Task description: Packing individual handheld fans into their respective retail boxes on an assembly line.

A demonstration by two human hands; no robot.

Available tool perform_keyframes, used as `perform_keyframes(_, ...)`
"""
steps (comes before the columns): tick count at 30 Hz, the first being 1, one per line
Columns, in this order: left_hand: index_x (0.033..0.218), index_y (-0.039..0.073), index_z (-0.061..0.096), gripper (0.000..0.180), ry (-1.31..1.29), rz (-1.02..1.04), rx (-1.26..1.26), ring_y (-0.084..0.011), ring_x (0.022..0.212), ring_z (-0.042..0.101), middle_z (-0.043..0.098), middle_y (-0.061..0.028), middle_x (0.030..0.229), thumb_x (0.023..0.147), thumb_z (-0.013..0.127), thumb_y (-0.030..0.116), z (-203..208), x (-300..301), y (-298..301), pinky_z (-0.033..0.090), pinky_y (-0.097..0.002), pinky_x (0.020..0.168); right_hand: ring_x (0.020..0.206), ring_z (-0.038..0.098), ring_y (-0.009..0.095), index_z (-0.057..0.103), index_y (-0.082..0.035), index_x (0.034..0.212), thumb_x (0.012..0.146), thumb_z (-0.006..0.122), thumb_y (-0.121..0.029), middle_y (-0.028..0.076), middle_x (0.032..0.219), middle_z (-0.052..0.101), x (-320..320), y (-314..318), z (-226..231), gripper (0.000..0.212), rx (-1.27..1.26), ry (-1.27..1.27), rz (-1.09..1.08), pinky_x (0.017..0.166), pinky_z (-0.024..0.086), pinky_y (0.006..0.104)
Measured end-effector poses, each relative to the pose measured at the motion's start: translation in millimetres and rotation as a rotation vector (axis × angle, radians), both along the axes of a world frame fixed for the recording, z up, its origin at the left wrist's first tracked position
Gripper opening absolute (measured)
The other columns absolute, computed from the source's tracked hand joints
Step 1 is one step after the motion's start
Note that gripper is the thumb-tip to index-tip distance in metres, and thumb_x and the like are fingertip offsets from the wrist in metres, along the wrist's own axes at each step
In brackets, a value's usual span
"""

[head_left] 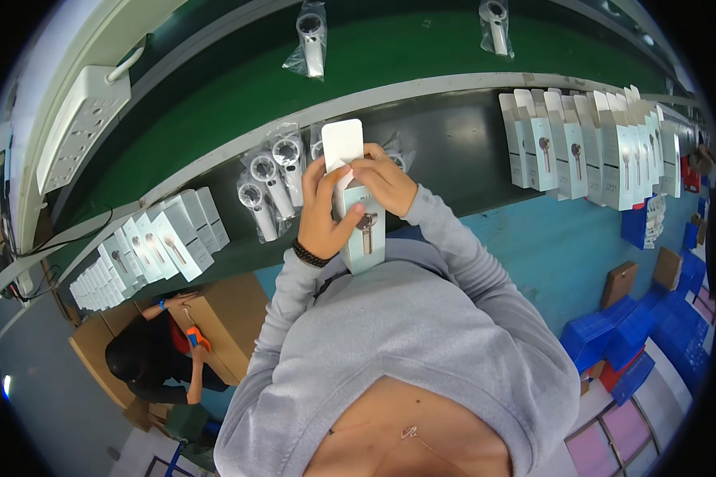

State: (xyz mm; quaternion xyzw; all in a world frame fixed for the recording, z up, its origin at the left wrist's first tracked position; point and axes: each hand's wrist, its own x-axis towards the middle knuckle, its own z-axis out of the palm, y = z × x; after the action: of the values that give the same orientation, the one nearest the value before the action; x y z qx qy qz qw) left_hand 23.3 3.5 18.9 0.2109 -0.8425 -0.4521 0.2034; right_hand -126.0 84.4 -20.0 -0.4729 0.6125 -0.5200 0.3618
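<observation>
Presently, left hand (324, 211) grips carton (364, 248), long axis fore-and-aft. Right hand (387, 183) contacts its flapped far end, grip indeterminate.

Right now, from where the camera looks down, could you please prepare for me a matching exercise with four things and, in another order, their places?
Things
1. Tall carton with raised flap
2. Socket strip
3. Orange tool
4. Larger bagged white devices group

Places
A. In a co-worker's hand
B. On the dark bench, left of the person's hands
C. In the left hand, with the right hand at its top
D. At the picture's upper left, beyond the bench

Right pairs: 1-C, 2-D, 3-A, 4-B
</observation>
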Motion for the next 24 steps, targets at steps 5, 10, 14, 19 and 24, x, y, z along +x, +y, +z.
perform_keyframes(5,0.118,0.004,0.05,0.039,-0.008,0.057,0.022,-0.0366,0.117,0.04,0.028,-0.0199,0.132,0.083,0.058,0.02,-8.9,-1.3,2.2,0.035,-0.0433,0.098,0.083,0.057,0.011,0.056,-0.003,0.1,0.09,0.053,-0.011,0.007,0.097,0.061,20.2,-7.0,19.1,0.013,0.052,-0.688,-0.427,0.073,0.046,0.0263)
perform_keyframes(10,0.109,0.004,0.055,0.023,0.079,0.166,0.1,-0.0311,0.115,0.043,0.038,-0.0192,0.123,0.091,0.047,0.016,-14.4,1.7,-7.1,0.036,-0.0398,0.095,0.093,0.055,0.013,0.057,-0.002,0.09,0.092,0.051,-0.016,0.012,0.113,0.057,23.9,6.3,2.3,0.015,-0.025,-0.43,-0.269,0.078,0.045,0.025)
perform_keyframes(14,0.098,0.002,0.055,0.016,0.455,0.276,0.599,-0.021,0.103,0.051,0.046,-0.0151,0.114,0.093,0.044,0.012,-9.9,-12.6,1.9,0.041,-0.0316,0.087,0.098,0.054,0.016,0.056,-0.003,0.098,0.092,0.051,-0.016,0.013,0.113,0.056,16.3,8.5,-0.3,0.015,0.076,-0.299,-0.168,0.082,0.045,0.0273)
perform_keyframes(19,0.094,0.0,0.054,0.009,0.329,0.117,0.589,-0.0167,0.096,0.051,0.052,-0.0108,0.102,0.088,0.048,0.003,-16.7,-0.3,-16.4,0.041,-0.0278,0.083,0.101,0.054,0.019,0.053,-0.004,0.111,0.09,0.052,-0.015,0.013,0.112,0.055,17.9,10.7,6.5,0.023,0.063,-0.482,-0.198,0.083,0.045,0.0298)
perform_keyframes(24,0.094,0.0,0.054,0.014,0.242,-0.072,0.376,-0.0171,0.092,0.053,0.054,-0.0092,0.098,0.081,0.058,0.001,-7.2,5.8,-23.0,0.041,-0.0265,0.08,0.095,0.058,0.016,0.055,-0.002,0.108,0.087,0.057,-0.013,0.007,0.107,0.057,1.3,12.1,-3.5,0.024,-0.167,-0.234,0.024,0.077,0.048,0.0275)
